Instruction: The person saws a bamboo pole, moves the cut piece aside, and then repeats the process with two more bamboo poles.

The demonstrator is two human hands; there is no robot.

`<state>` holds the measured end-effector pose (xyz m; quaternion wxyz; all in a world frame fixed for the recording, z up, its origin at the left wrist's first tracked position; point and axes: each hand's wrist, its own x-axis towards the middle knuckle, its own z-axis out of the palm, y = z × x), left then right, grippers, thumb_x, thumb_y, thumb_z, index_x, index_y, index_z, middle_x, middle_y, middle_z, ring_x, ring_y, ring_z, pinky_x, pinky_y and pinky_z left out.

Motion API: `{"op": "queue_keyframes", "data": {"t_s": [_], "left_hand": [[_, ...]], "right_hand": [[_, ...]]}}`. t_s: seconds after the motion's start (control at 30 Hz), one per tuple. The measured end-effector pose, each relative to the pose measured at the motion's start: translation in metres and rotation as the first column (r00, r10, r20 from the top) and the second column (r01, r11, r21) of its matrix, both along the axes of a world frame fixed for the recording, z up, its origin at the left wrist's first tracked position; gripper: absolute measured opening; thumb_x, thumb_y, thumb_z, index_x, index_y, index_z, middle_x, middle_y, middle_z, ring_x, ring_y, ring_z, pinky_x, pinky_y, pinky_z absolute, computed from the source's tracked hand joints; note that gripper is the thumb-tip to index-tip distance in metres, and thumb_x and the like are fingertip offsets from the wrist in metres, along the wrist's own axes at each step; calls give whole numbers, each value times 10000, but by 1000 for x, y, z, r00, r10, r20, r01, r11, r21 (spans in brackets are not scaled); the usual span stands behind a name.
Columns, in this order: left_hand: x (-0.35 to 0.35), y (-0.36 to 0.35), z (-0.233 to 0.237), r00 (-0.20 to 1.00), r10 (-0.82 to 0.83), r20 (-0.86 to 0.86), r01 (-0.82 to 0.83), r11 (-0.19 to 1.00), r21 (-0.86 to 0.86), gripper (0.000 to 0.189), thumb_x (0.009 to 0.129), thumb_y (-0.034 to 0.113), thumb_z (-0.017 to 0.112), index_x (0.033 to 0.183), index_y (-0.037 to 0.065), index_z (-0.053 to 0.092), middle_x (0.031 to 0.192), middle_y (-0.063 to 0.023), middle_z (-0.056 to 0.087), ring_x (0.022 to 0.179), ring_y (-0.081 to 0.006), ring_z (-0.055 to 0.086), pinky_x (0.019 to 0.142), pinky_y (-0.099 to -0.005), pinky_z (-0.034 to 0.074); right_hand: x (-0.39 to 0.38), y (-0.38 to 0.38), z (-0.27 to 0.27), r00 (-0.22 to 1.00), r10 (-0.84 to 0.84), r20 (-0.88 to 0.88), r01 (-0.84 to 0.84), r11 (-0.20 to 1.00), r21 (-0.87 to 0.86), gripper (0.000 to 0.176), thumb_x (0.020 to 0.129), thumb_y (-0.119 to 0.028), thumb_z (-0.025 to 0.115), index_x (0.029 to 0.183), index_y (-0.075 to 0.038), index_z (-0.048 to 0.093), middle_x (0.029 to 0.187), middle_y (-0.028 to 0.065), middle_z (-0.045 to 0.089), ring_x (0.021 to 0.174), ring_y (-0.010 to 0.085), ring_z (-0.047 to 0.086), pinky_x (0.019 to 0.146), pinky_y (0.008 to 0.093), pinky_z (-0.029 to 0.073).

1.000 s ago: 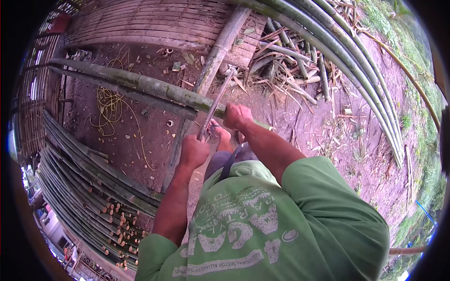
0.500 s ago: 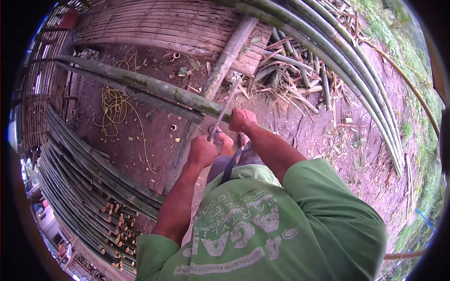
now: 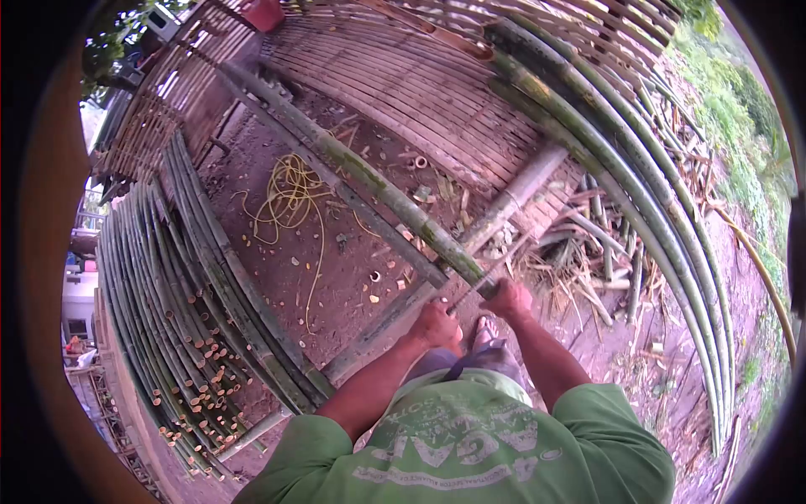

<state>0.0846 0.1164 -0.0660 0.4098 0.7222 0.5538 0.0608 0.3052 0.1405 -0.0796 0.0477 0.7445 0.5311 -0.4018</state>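
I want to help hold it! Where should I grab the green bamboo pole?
Probably the near end of the bamboo pole, coming from the right, where the right hand wraps it: it is round, slim and raised off the dirt, and the left hand holds the tool on the other side.

A loose coil of yellow rope (image 3: 290,189) lies on the bare dirt ground (image 3: 336,277) in the middle of the frame, with small offcut rings (image 3: 375,275) scattered around it. Down the left side runs a thick stack of thin bamboo poles (image 3: 168,277), their cut ends facing the lower left. A panel of flattened bamboo slats (image 3: 403,76) fills the upper centre, with a red tub (image 3: 262,13) at its top edge. Long green poles (image 3: 621,168) curve down the right side. Beside them, at centre right, sits a heap of dry scraps (image 3: 588,252). Grass (image 3: 747,92) borders the far right. A white building (image 3: 80,298) shows at the left edge.
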Motion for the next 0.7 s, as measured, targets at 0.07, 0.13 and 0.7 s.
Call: {"op": "queue_keyframes", "data": {"t_s": [0.07,0.13,0.7], "left_hand": [[21,16,69,991,80,-109,-110,946,-306,360,762,255,635,942,-57,648,910,-269,653,884,-405,645,785,-443,519],[20,2,37,990,135,46,-130,986,-105,285,767,216,623,893,-40,633,826,-255,649,826,-413,647,714,-455,519],[-18,-11,171,957,3,-291,-81,963,-257,109,745,70,546,781,-21,593,624,-233,555,582,-405,575,553,-429,447]], "right_hand": [[-11,-27,-13,998,-12,62,1,985,175,445,692,-235,706,1063,-74,522,1012,173,659,954,352,647,771,445,517],[-15,-25,-19,999,-33,15,31,994,103,311,746,-131,616,1039,-66,535,995,190,663,930,381,649,757,461,518],[-21,-27,-17,995,-44,-90,41,999,-31,285,776,-148,604,1025,-13,574,979,220,670,934,359,666,806,438,533]]}}
